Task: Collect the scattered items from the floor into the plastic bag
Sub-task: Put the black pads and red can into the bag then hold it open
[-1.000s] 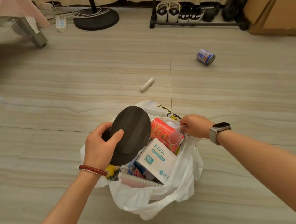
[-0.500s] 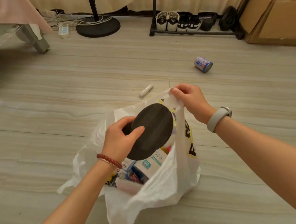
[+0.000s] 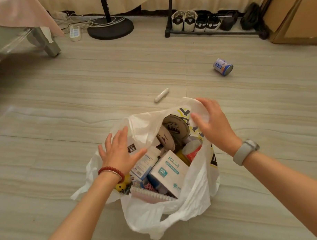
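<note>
A white plastic bag (image 3: 192, 196) stands open on the floor in front of me, full of items: a brown cap (image 3: 172, 132) at the back, a white box (image 3: 167, 173), a white bottle (image 3: 146, 161), a red pack (image 3: 193, 151) and a spiral notebook (image 3: 151, 195). My left hand (image 3: 119, 151) hovers open over the bag's left rim, fingers spread, holding nothing. My right hand (image 3: 213, 125) is open at the bag's far right rim, its fingers resting on the plastic. A small white tube (image 3: 161, 94) and a blue and white can (image 3: 223, 67) lie on the floor beyond the bag.
At the back are a fan base (image 3: 110, 28) with cables, a power strip (image 3: 74, 33) and a shoe rack (image 3: 212, 31) holding several shoes. A cardboard box (image 3: 294, 18) stands far right. A table leg (image 3: 45, 43) under a pink cloth is at the far left.
My left hand has let go of the dark cap, which now lies inside the bag. My right hand has released the lifted bag edge and opened.
</note>
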